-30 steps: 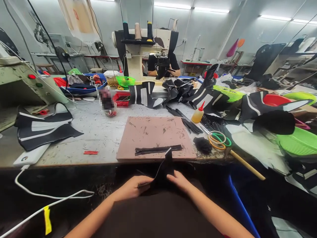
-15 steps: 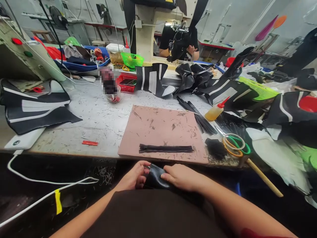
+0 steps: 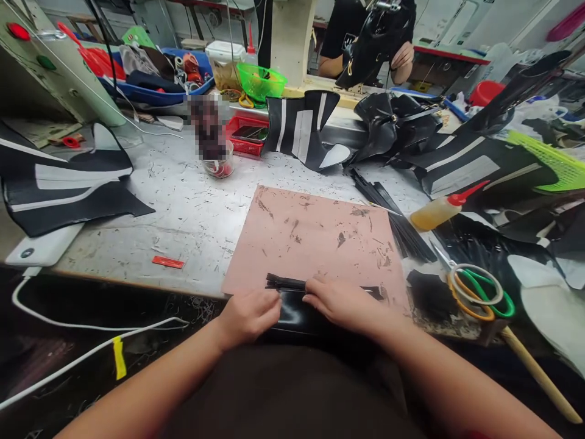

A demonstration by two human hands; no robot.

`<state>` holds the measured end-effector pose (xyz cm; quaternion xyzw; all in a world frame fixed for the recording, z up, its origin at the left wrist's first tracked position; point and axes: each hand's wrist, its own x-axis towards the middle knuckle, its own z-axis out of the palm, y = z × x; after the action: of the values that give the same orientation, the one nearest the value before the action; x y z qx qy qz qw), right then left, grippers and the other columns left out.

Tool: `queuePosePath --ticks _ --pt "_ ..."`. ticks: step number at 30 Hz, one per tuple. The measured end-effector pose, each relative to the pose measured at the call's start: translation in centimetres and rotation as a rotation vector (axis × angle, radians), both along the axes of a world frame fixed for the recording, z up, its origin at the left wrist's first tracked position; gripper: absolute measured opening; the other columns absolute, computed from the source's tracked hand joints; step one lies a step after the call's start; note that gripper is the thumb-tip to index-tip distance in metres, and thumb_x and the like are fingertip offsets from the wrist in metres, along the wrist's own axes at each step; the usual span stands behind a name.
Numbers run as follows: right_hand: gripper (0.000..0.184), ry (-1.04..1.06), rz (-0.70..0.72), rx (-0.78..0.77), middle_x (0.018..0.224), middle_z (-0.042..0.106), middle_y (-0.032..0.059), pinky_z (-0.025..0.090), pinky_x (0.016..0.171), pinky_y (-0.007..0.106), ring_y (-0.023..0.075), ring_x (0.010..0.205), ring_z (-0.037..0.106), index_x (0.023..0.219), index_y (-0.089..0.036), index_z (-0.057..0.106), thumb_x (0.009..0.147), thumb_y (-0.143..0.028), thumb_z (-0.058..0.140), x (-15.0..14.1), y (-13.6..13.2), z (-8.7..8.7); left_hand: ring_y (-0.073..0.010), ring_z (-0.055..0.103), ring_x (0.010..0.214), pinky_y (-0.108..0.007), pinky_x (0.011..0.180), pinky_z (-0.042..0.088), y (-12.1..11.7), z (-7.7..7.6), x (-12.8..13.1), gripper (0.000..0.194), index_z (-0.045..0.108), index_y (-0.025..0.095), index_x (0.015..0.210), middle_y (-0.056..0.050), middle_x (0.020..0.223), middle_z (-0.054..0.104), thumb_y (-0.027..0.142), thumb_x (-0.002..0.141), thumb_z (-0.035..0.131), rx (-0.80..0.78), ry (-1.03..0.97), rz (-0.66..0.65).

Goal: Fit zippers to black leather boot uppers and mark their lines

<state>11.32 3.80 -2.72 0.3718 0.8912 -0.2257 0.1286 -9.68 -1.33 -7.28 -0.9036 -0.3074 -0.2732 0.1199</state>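
A shiny black leather piece (image 3: 293, 312) lies over the near edge of the pinkish board (image 3: 292, 235), between my hands. My left hand (image 3: 251, 313) is closed on its left end, the fingertips partly hidden. My right hand (image 3: 338, 301) is closed on it farther right, thumb on the leather and fingers reaching over a black zipper (image 3: 286, 283). The zipper lies along the board just beyond the leather, and its middle is hidden under that hand. Whether the right fingers also grip the zipper, I cannot tell.
Scissors (image 3: 478, 291), a wooden-handled tool (image 3: 542, 373) and a glue bottle (image 3: 436, 213) are at the right, near black strips (image 3: 395, 213). Boot-shaped leather pieces (image 3: 73, 177) lie at the left. A red strip (image 3: 168, 262) is near the front edge. Another person (image 3: 370, 46) works behind.
Both hands have brought the leather piece up from my lap to the board's near edge, against the zipper. My right hand now covers part of the zipper. The view has tilted down.
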Motion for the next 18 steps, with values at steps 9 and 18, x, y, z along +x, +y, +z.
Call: queuePosePath --ticks 9,18 --pt "0.025 -0.014 -0.047 0.015 0.083 0.059 0.0031 0.027 0.047 0.023 0.013 0.056 0.054 0.09 -0.021 0.055 0.091 -0.035 0.034 -0.6 -0.1 -1.0 -0.0152 0.063 0.088 -0.026 0.065 0.044 -0.2 -2.3 -1.1 0.018 0.06 0.022 0.088 -0.003 0.086 0.068 0.011 0.08 0.049 -0.035 -0.034 0.024" --pt "0.03 -0.008 -0.024 0.08 0.078 0.057 0.0037 0.019 0.044 0.024 0.0099 0.047 0.048 0.087 -0.02 0.055 0.092 -0.035 0.03 -0.5 -0.1 -2.0 -0.0152 0.061 0.095 -0.027 0.06 0.034 -0.7 -3.5 -1.1 0.015 0.061 0.021 0.081 -0.001 0.1 0.067 0.01 0.079 0.051 -0.071 -0.038 0.056"
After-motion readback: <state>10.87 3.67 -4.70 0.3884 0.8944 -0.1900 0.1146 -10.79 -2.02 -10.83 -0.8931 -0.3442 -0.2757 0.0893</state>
